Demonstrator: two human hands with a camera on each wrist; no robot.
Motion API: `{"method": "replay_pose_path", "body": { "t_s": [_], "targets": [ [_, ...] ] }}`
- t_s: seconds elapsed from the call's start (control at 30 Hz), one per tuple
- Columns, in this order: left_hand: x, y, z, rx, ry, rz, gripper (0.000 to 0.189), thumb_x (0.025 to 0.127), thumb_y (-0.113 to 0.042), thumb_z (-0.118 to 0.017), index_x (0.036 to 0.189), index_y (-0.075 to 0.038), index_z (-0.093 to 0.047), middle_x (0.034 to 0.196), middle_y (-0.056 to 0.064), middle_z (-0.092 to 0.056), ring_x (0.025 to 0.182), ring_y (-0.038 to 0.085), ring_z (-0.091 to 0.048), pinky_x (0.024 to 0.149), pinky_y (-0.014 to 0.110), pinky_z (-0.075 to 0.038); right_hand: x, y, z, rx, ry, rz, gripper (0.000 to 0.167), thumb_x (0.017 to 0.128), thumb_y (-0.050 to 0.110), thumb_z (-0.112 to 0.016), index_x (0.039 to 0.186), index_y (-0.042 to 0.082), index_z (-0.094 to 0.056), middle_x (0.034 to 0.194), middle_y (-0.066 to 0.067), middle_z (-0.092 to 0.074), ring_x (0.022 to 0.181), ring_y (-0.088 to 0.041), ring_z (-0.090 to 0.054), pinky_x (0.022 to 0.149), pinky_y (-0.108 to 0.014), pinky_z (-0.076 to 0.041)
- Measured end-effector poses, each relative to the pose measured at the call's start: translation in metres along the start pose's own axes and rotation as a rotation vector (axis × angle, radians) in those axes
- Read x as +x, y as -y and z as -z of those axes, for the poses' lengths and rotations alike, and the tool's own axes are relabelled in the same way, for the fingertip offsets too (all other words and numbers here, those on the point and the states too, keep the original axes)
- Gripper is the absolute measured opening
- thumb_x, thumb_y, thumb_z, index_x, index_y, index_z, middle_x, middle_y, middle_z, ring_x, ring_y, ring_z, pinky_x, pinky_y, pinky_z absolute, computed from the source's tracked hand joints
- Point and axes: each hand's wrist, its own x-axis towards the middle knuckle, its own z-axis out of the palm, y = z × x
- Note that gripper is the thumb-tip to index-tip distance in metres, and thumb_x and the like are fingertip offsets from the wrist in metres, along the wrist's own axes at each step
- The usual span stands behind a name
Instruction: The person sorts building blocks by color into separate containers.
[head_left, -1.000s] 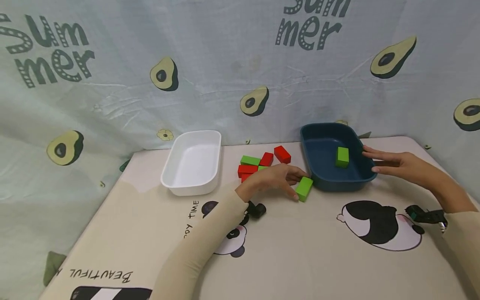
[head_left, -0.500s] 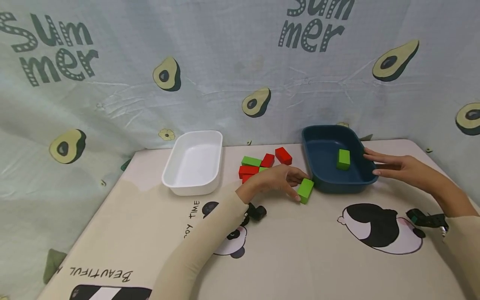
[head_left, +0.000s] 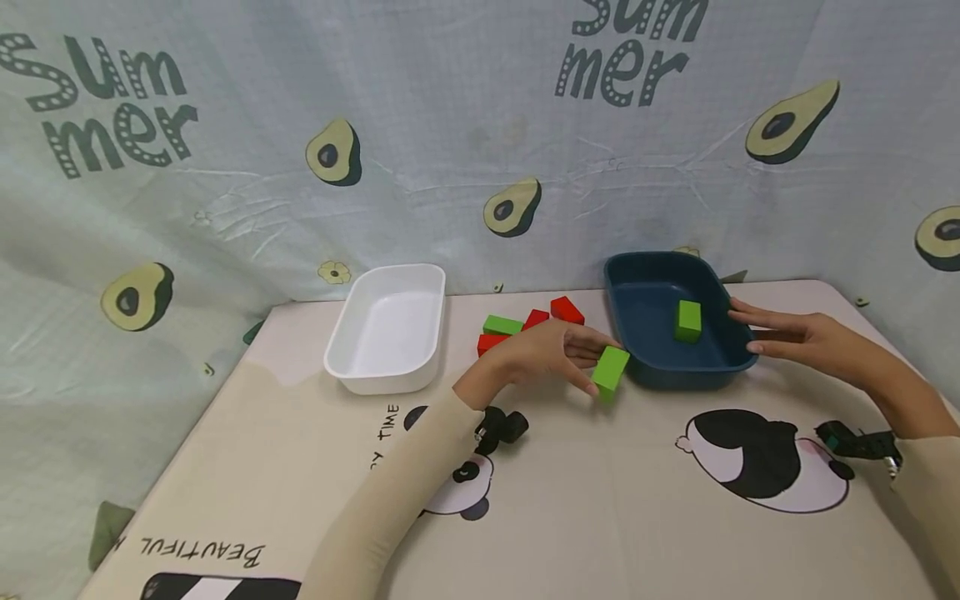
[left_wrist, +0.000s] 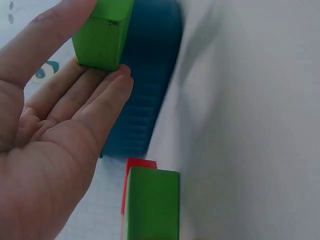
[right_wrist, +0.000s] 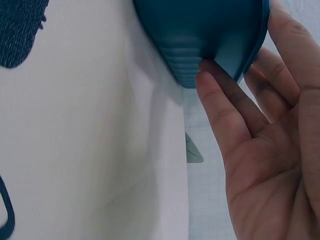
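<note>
My left hand (head_left: 543, 354) pinches a bright green block (head_left: 611, 372) between thumb and fingers, just in front of the dark blue bin (head_left: 626, 367). In the left wrist view the held block (left_wrist: 100, 45) overlaps the bin's ribbed side. On the other side my right hand (head_left: 813, 342) touches the bin's right wall with its fingers fairly straight; the right wrist view has the thumb at the rim and fingertips on the wall. One green block (head_left: 687, 321) is inside the bin. Behind my left hand lie red blocks (head_left: 567, 310) and a green block (head_left: 502, 325), partly hidden.
A white bin (head_left: 382, 383) stands to the left at the back of the table (head_left: 570, 517), whose cloth carries printed animals and words. A patterned curtain (head_left: 420, 100) hangs right behind the bins. Small dark wrist cameras (head_left: 504, 427) are on both wrists.
My left hand has shifted slightly back and left, tilting and lifting the green block it holds, and now covers more of the loose blocks. The right hand stays at the blue bin.
</note>
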Motion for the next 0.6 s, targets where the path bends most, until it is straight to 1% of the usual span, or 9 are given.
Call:
{"method": "replay_pose_path", "body": {
  "t_s": [0.13, 0.37, 0.5, 0.6],
  "targets": [
    [-0.0035, -0.0040, 0.0025, -0.018, -0.013, -0.011, 0.062, 0.077, 0.014, -0.081, 0.135, 0.000, -0.064, 0.129, 0.008, -0.069, 0.119, 0.014, -0.066, 0.101, 0.027, -0.053, 0.0006, 0.0001, 0.0008, -0.010, 0.008, -0.016, 0.057, 0.099, 0.033, -0.068, 0.152, 0.021, -0.050, 0.157, 0.021, -0.034, 0.115, 0.031, -0.030, 0.082, 0.000, -0.038],
    [-0.0042, -0.0082, 0.0036, -0.004, -0.013, -0.005, 0.061, 0.077, 0.012, -0.082, 0.134, 0.001, -0.064, 0.128, 0.008, -0.070, 0.118, 0.014, -0.066, 0.100, 0.028, -0.054, 0.0008, 0.0014, 0.0011, 0.014, 0.007, -0.006, 0.057, 0.099, 0.031, -0.068, 0.152, 0.020, -0.051, 0.158, 0.019, -0.035, 0.117, 0.031, -0.030, 0.082, 0.001, -0.036],
    [-0.0040, -0.0095, 0.0036, 0.022, -0.014, -0.014, 0.060, 0.077, 0.010, -0.083, 0.134, -0.001, -0.065, 0.128, 0.006, -0.071, 0.118, 0.013, -0.067, 0.100, 0.027, -0.054, 0.0010, 0.0009, 0.0010, 0.010, 0.003, -0.009, 0.056, 0.099, 0.032, -0.068, 0.152, 0.020, -0.051, 0.157, 0.022, -0.035, 0.116, 0.031, -0.030, 0.082, 0.002, -0.035],
    [-0.0034, -0.0108, 0.0037, 0.035, -0.011, -0.026, 0.061, 0.078, 0.009, -0.083, 0.134, -0.002, -0.065, 0.129, 0.005, -0.070, 0.119, 0.013, -0.066, 0.102, 0.028, -0.053, 0.0013, -0.0006, 0.0006, 0.020, 0.002, 0.010, 0.056, 0.099, 0.029, -0.068, 0.151, 0.018, -0.051, 0.156, 0.023, -0.035, 0.117, 0.030, -0.031, 0.083, 0.001, -0.037]
  ]
}}
